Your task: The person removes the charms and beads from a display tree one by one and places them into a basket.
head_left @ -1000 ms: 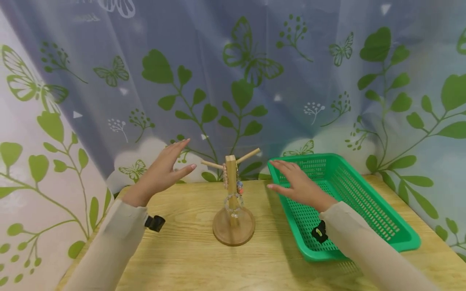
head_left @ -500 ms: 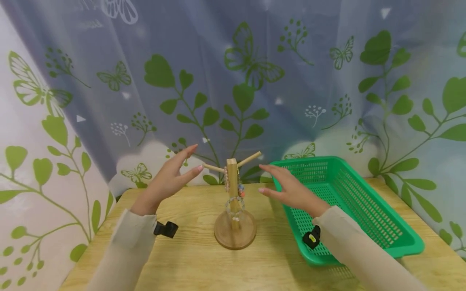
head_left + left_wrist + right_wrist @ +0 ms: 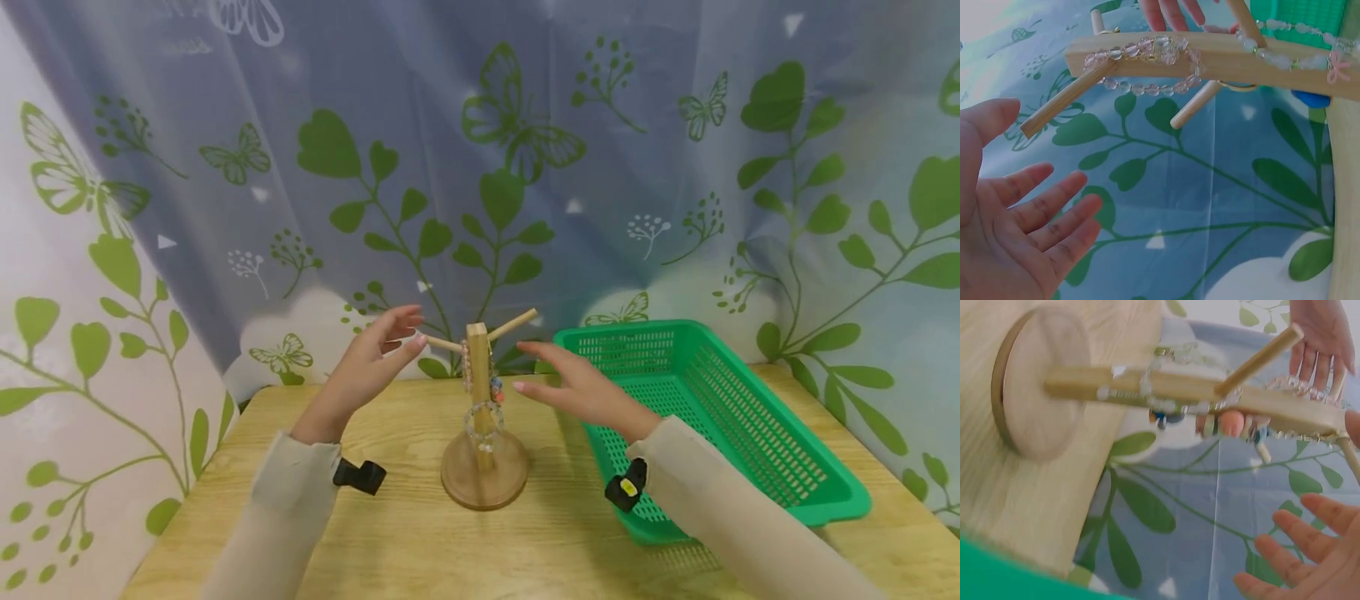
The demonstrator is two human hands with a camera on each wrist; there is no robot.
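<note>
A wooden jewellery stand point(image 3: 478, 350) rises upright on a round base point(image 3: 483, 493), with pegs jutting from its post. Around one upper peg hangs a pink-beaded bracelet point(image 3: 1161, 42). Lower down hangs a bracelet of pale clear beads point(image 3: 1279, 60), with a pink bow. Blue and coral beads point(image 3: 496, 388) show at the post's right side. My left hand point(image 3: 367, 367) hovers left of the stand, thumb tip at the end of the left peg in the head view. On the other side, my right hand point(image 3: 588, 392) extends spread fingers towards the post. Both palms hold nothing.
A green plastic basket point(image 3: 780, 408) stands on the wooden table point(image 3: 360, 533) at the right, under my right forearm. Behind the table hangs a curtain point(image 3: 420, 167) printed with leaves and butterflies. Black wrist straps point(image 3: 360, 477) sit at my cuffs.
Both hands have moved inward, the left one rightward and the right one leftward, closer to the stand. My left fingers have bent a little. Stand and basket stay in place.
</note>
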